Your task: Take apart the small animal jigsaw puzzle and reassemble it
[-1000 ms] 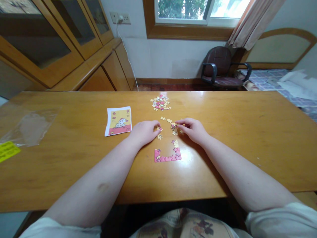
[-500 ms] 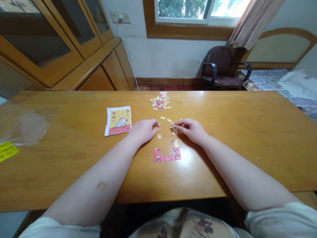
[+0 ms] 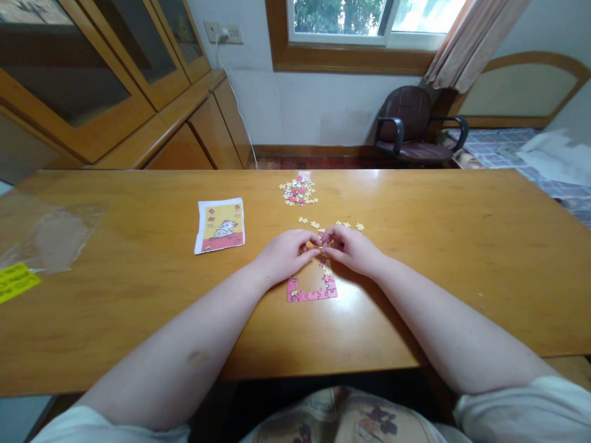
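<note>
My left hand and my right hand meet at the fingertips above the middle of the table. Both are closed in a pinch on small jigsaw puzzle pieces, which the fingers mostly cover. Just below them lies a partly joined puzzle border, pink along the bottom with a yellow part up its right side. Loose yellow puzzle pieces lie beyond my fingertips, and more yellow pieces sit past my right hand. A heap of mixed puzzle pieces rests farther back.
Left of my hands lies a picture sheet showing a white duck on yellow and pink. A clear plastic bag with a yellow label is at the table's left. Beyond the wooden table stands an office chair.
My left hand has moved right and slightly toward me, from the left-hand pieces to my right hand. My right hand has shifted slightly left, uncovering yellow pieces behind it.
</note>
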Action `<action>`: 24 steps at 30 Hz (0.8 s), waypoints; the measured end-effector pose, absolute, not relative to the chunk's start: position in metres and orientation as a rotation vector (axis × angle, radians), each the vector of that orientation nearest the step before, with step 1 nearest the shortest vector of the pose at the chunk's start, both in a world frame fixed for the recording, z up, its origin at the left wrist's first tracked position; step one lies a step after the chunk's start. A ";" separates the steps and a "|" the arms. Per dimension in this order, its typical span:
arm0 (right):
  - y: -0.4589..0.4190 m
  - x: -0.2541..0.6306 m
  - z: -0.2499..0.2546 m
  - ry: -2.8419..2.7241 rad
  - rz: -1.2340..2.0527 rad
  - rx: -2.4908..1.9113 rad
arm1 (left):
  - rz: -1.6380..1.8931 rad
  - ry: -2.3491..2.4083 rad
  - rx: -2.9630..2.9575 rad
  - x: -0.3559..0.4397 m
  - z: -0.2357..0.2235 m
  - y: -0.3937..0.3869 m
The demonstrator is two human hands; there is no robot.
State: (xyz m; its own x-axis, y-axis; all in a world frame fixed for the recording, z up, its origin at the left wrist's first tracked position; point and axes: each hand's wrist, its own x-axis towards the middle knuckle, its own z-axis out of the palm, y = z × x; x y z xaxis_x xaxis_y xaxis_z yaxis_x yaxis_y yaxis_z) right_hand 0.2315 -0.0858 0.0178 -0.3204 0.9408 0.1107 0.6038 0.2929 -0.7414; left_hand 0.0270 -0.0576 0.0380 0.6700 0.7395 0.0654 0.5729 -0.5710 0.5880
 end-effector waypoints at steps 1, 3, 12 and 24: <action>-0.087 0.231 0.018 -2.023 0.815 -1.368 | 0.413 1.020 2.332 0.028 0.037 -0.059; -0.087 0.230 0.020 -2.023 0.800 -1.368 | 0.451 1.084 2.274 0.028 0.035 -0.060; -0.096 0.218 0.029 -2.667 0.351 -1.124 | 0.606 1.477 2.104 0.013 0.029 -0.034; -0.103 0.211 0.030 -2.753 0.315 -1.034 | 0.391 1.362 1.994 0.001 0.032 -0.024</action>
State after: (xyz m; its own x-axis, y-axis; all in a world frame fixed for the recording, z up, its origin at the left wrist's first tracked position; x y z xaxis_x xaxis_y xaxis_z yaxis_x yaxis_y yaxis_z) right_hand 0.2109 -0.1033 0.0300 -0.7408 0.6648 0.0964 0.6259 0.7352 -0.2603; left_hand 0.0012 -0.0239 0.0316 0.4069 0.9047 -0.1259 0.6998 -0.2202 0.6795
